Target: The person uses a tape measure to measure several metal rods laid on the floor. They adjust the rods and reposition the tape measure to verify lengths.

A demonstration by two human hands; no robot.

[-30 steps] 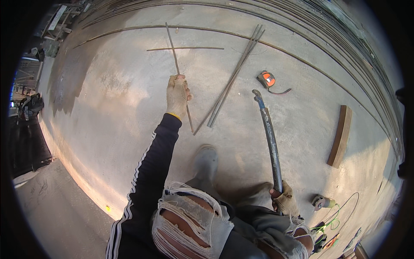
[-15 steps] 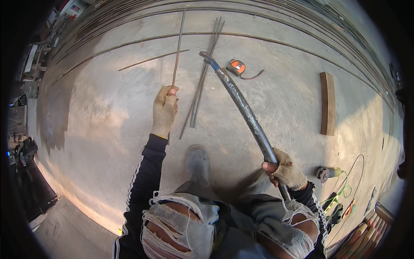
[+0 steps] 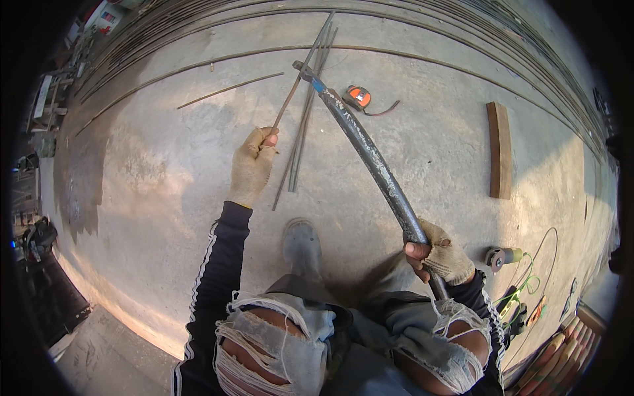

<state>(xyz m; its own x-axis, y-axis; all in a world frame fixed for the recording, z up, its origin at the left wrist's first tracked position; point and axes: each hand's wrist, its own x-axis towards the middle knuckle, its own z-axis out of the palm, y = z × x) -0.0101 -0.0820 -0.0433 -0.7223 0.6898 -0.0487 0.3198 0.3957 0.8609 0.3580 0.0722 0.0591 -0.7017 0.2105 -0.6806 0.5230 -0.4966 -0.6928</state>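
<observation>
My right hand (image 3: 441, 256) grips the long bending bar (image 3: 370, 158) — its head has swung left onto the thin steel rod (image 3: 295, 90) my left hand (image 3: 253, 165) pinches, mid-floor (image 3: 165, 165), ready to bend.

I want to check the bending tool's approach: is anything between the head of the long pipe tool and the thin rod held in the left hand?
Nothing visible does. The pipe tool's head sits right at the thin rod, which the left hand grips lower down; the tape measure lies off to the side.

Bare concrete floor (image 3: 165, 165), sunlit; long rods (image 3: 462, 26) along far edge
</observation>
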